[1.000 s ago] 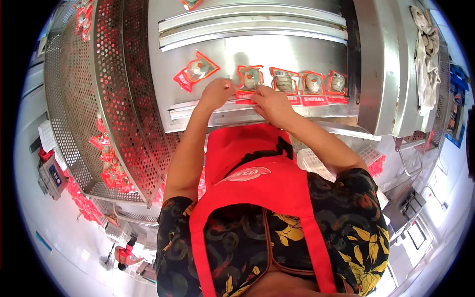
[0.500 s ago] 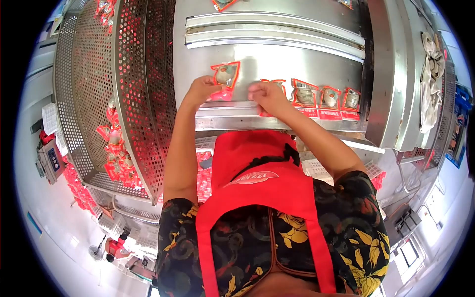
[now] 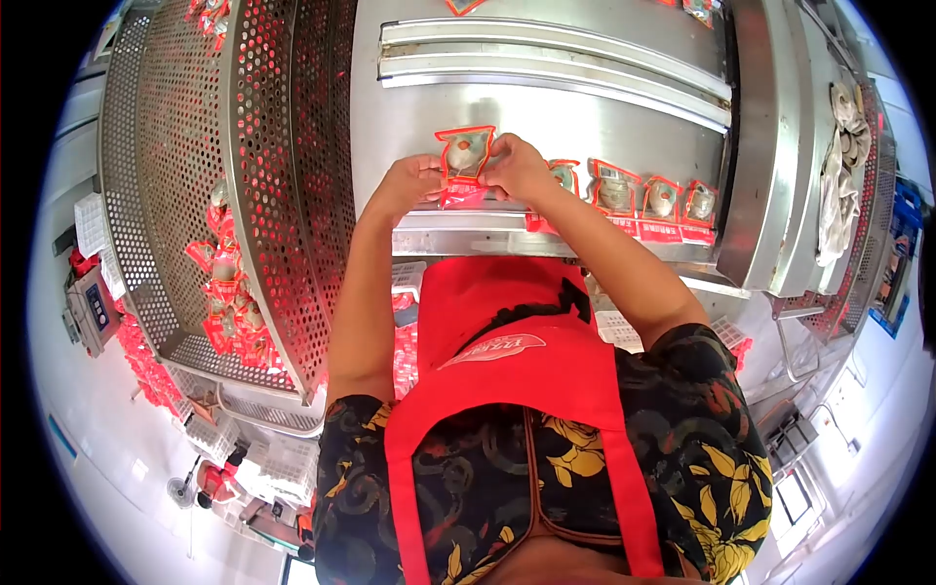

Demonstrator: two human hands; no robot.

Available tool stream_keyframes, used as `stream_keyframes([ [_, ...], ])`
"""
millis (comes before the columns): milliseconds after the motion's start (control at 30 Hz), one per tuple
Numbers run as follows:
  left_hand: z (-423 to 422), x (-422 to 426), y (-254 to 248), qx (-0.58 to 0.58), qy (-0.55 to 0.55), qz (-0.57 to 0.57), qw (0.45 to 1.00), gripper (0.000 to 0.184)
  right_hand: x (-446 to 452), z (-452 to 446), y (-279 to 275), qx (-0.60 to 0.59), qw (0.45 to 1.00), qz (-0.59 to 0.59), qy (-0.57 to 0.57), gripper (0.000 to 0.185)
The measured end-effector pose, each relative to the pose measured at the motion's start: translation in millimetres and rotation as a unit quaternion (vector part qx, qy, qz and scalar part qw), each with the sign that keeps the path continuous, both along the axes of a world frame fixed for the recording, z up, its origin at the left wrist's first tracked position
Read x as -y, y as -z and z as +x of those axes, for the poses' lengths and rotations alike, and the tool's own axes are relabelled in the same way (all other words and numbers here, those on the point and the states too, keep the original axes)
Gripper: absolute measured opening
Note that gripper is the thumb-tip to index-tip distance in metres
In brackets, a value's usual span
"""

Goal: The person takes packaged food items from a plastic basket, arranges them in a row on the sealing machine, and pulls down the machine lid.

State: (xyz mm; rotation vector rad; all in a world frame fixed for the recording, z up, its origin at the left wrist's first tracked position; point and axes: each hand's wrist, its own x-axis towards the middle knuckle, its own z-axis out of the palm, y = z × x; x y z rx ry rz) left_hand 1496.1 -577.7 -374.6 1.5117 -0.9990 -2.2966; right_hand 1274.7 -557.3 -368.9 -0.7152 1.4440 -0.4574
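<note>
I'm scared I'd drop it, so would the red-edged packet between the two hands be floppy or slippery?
The red-edged packet would probably bend at its corners, which look thin and flat. Its middle may feel firmer and heavier, since a rounded lump shows inside. It might slide easily if pushed, because the metal tabletop looks smooth and shiny.

Head camera: on my head, facing forward and steeply down past my red apron (image 3: 502, 361).
Steel worktop (image 3: 400, 127): near edge across the upper half, far side cut off.
My left hand (image 3: 405, 185) and right hand (image 3: 520, 171): fairly near, inside the wide, bowed view.
</note>
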Motion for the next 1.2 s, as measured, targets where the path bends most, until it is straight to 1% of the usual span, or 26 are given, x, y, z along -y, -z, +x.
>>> stream_keyframes([
  [67,1.0,0.4,-2.6,0.012,0.012,0.007,1.0,0.029,2.4,-0.7,-7.3,-0.025,0.999,0.018,-0.034,0.042],
  [200,3.8,-1.6,9.4,-0.007,-0.011,0.005,1.0,0.03,3.1,-5.7,-4.3,0.0,0.999,0.013,-0.043,0.039],
  [267,5.6,-2.9,13.9,-0.01,-0.017,-0.021,1.0,0.03,0.5,-8.0,13.4,0.075,0.997,0.012,0.031,0.04],
  [300,9.0,0.5,16.3,-0.01,-0.017,-0.021,1.0,0.03,-0.7,-7.7,15.9,0.075,0.997,0.013,0.031,0.04],
  [367,15.3,6.1,21.9,0.071,-0.032,-0.102,0.992,0.031,-5.6,-8.4,21.2,-0.062,0.992,-0.114,0.002,0.038],
  [400,13.0,5.6,19.4,0.071,-0.032,-0.101,0.992,0.031,-4.2,-9.0,15.9,-0.062,0.992,-0.113,0.002,0.038],
  [467,8.3,6.4,14.2,0.062,-0.014,-0.12,0.991,0.033,0.4,-10.7,4.7,-0.058,0.996,-0.038,-0.051,0.034],
  [500,7.6,5.8,12.7,0.063,-0.013,-0.12,0.991,0.033,-1.3,-11.3,5.3,-0.057,0.996,-0.038,-0.05,0.034],
  [567,5.5,5.8,11.1,0.05,0.043,-0.125,0.99,0.034,-3.4,-13.8,7.9,-0.028,0.997,-0.041,-0.056,0.035],
  [600,3.8,4.4,15.4,0.05,0.044,-0.124,0.99,0.034,-8.3,-11.9,13.4,-0.027,0.997,-0.04,-0.055,0.035],
  [633,0.7,3.6,21.6,0.054,0.056,-0.148,0.986,0.034,-15.0,-8.4,21.1,-0.127,0.98,-0.131,-0.085,0.037],
  [667,-1.6,2.8,26.2,0.057,0.068,-0.172,0.981,0.034,-20.5,-6.8,26.7,-0.224,0.943,-0.22,-0.113,0.039],
  [800,-5.7,0.9,18.1,0.03,0.056,-0.141,0.988,0.031,-34.0,-9.8,27.4,-0.253,0.933,-0.229,-0.115,0.04],
  [867,-5.3,-0.8,13.3,-0.002,0.105,-0.091,0.99,0.032,-42.6,-14.7,18.9,-0.235,0.942,-0.191,-0.146,0.039],
  [900,-5.8,-1.0,12.0,-0.003,0.106,-0.092,0.99,0.032,-44.8,-16.0,6.0,-0.237,0.942,-0.191,-0.145,0.039],
  [967,-7.2,-2.0,10.1,0.066,0.146,-0.124,0.979,0.023,-49.7,-17.0,-22.8,-0.283,0.919,-0.23,-0.153,0.038],
  [1000,-8.2,-2.7,9.1,0.065,0.147,-0.123,0.979,0.023,-56.1,-16.1,-24.3,-0.284,0.919,-0.229,-0.152,0.038],
  [1033,-9.9,-2.1,7.9,0.091,0.137,-0.117,0.979,0.019,-61.4,-15.3,-24.6,-0.278,0.882,-0.335,-0.181,0.037],
  [1067,-11.4,-1.6,7.3,0.117,0.126,-0.111,0.979,0.017,-67.5,-14.4,-26.6,-0.269,0.833,-0.436,-0.207,0.035],
  [1100,-11.4,-1.3,9.5,0.117,0.128,-0.113,0.978,0.017,-70.7,-11.3,-40.1,-0.236,0.857,-0.375,-0.262,0.021],
  [1133,-10.6,-0.9,12.4,0.118,0.139,-0.124,0.975,0.017,-73.8,-9.7,-31.8,-0.236,0.858,-0.375,-0.259,0.021],
  [1167,-9.9,-0.8,14.7,0.118,0.151,-0.135,0.972,0.017,-77.7,-8.6,-15.2,-0.258,0.828,-0.422,-0.265,0.019],
  [1200,-10.4,-0.3,12.6,0.119,0.153,-0.136,0.972,0.017,-76.6,-6.8,-11.7,-0.279,0.794,-0.468,-0.27,0.018],
])
